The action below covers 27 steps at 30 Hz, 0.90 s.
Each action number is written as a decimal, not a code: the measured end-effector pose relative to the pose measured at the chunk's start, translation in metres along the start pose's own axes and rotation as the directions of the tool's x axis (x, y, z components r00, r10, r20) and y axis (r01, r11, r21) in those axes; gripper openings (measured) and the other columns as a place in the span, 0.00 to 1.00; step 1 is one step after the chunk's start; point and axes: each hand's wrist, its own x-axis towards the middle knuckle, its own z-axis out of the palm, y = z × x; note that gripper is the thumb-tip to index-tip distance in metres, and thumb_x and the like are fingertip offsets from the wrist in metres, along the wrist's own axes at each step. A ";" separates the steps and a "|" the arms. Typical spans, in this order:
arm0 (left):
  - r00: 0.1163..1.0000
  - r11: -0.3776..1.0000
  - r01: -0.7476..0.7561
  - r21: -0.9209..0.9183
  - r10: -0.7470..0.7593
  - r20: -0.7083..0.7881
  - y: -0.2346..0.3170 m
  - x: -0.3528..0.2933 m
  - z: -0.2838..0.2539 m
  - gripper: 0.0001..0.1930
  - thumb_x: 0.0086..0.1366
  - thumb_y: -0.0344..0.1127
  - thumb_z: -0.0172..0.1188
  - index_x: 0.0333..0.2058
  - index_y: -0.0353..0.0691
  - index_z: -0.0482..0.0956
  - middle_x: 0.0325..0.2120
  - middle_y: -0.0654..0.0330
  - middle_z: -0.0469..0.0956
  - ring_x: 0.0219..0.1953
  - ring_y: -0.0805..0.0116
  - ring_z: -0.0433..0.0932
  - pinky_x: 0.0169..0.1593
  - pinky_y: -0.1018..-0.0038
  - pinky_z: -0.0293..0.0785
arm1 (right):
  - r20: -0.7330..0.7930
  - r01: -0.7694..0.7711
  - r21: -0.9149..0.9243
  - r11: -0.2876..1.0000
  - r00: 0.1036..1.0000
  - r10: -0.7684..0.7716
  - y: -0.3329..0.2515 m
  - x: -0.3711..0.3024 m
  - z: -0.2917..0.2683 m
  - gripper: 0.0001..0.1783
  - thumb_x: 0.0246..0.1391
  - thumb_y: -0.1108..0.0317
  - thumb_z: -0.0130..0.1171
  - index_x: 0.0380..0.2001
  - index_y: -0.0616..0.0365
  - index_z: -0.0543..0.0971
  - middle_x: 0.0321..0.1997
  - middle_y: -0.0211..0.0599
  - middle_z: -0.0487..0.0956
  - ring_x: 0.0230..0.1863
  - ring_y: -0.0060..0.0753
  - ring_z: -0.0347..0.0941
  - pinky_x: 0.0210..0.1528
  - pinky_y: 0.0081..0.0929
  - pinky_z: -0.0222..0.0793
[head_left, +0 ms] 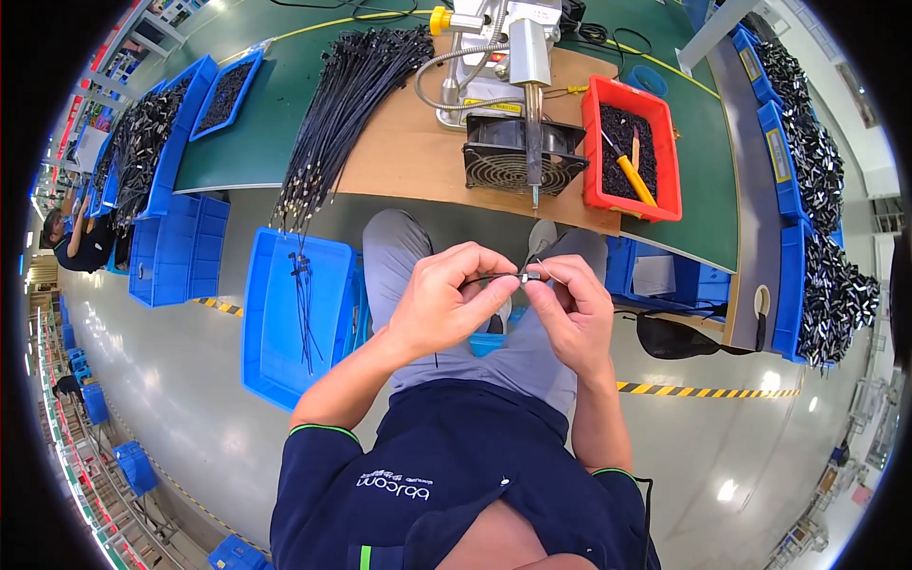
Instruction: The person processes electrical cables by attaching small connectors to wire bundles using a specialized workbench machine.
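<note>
My left hand [454, 293] is closed, pinching a thin black cable [489, 276] between thumb and forefinger above my lap. Opposite it, my right hand [578, 309] grips a small black connector [535, 276], its fingertips almost meeting those of the left. A bright bit shows at the joint between cable and connector; its detail is too small to tell. On the bench edge beyond my hands, a black fan [522, 157] stands under a downward-pointing metal nozzle [534, 142]. To the left lies a thick bundle of black cables [347, 109], their tips hanging over the edge.
A red bin [670, 157] of small black parts holds a yellow-handled tool [636, 180]. A blue tub [266, 313] with a few cables over its rim stands left of my knees. Blue bins [784, 171] of metal parts line the right. Another person [84, 242] sits far left.
</note>
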 end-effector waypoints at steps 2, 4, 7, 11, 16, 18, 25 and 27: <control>0.999 0.999 0.041 -0.022 -0.041 -0.012 0.000 0.000 0.002 0.07 0.67 0.28 0.72 0.41 0.32 0.86 0.28 0.68 0.77 0.24 0.84 0.65 0.28 0.79 0.62 | -0.021 -0.004 0.023 1.000 1.000 0.004 0.001 0.000 0.001 0.11 0.62 0.77 0.71 0.47 0.64 0.85 0.44 0.29 0.81 0.27 0.10 0.61 0.28 0.14 0.55; 0.998 0.997 0.065 -0.030 -0.066 -0.011 0.003 0.003 0.003 0.07 0.67 0.28 0.72 0.40 0.33 0.86 0.27 0.69 0.76 0.24 0.85 0.64 0.28 0.79 0.61 | -0.024 -0.018 0.030 0.999 1.000 0.019 0.002 0.000 0.002 0.11 0.62 0.77 0.71 0.47 0.64 0.85 0.44 0.29 0.81 0.27 0.10 0.61 0.28 0.14 0.55; 0.995 0.994 0.102 -0.040 -0.102 -0.004 0.003 0.006 0.006 0.06 0.66 0.28 0.71 0.39 0.34 0.85 0.25 0.71 0.75 0.23 0.86 0.63 0.27 0.80 0.60 | -0.033 -0.016 0.034 0.999 0.999 0.017 0.004 0.002 0.001 0.12 0.61 0.77 0.72 0.48 0.63 0.86 0.44 0.31 0.82 0.26 0.10 0.63 0.27 0.15 0.57; 0.985 0.980 0.171 -0.101 -0.169 0.027 -0.003 0.007 0.009 0.04 0.66 0.26 0.69 0.37 0.34 0.83 0.24 0.73 0.75 0.23 0.87 0.61 0.27 0.81 0.59 | -0.047 0.004 0.029 1.000 0.999 -0.002 0.008 0.002 0.001 0.12 0.61 0.76 0.73 0.48 0.61 0.87 0.45 0.33 0.84 0.25 0.10 0.65 0.25 0.15 0.59; 0.983 0.976 0.182 -0.120 -0.178 0.041 -0.007 0.011 0.011 0.05 0.65 0.28 0.68 0.36 0.34 0.81 0.22 0.71 0.76 0.22 0.87 0.65 0.26 0.80 0.62 | -0.057 -0.001 0.023 1.000 0.998 0.002 0.009 0.001 0.001 0.12 0.61 0.76 0.73 0.48 0.60 0.88 0.43 0.32 0.85 0.25 0.11 0.65 0.25 0.15 0.58; 0.985 0.973 0.171 -0.155 -0.168 0.030 -0.009 0.013 0.012 0.06 0.64 0.29 0.68 0.36 0.34 0.81 0.20 0.69 0.77 0.21 0.87 0.68 0.24 0.80 0.64 | -0.063 -0.004 0.017 1.000 0.998 0.005 0.010 0.001 0.000 0.11 0.61 0.75 0.73 0.48 0.60 0.89 0.42 0.32 0.85 0.25 0.11 0.65 0.25 0.15 0.58; 0.970 0.960 0.239 -0.145 -0.230 0.080 -0.009 0.016 0.010 0.04 0.65 0.27 0.67 0.36 0.34 0.80 0.24 0.70 0.79 0.24 0.88 0.67 0.27 0.81 0.64 | -0.106 -0.059 0.202 0.978 0.991 0.081 0.015 -0.007 0.003 0.16 0.64 0.76 0.69 0.54 0.64 0.81 0.39 0.30 0.85 0.28 0.13 0.67 0.29 0.18 0.63; 0.963 0.957 0.261 -0.125 -0.251 0.094 -0.008 0.017 0.008 0.03 0.66 0.24 0.66 0.37 0.34 0.81 0.28 0.72 0.79 0.26 0.89 0.64 0.30 0.83 0.63 | -0.159 -0.045 0.300 0.953 0.983 0.096 0.015 -0.008 0.005 0.15 0.65 0.76 0.67 0.53 0.65 0.79 0.39 0.31 0.85 0.28 0.14 0.68 0.30 0.19 0.65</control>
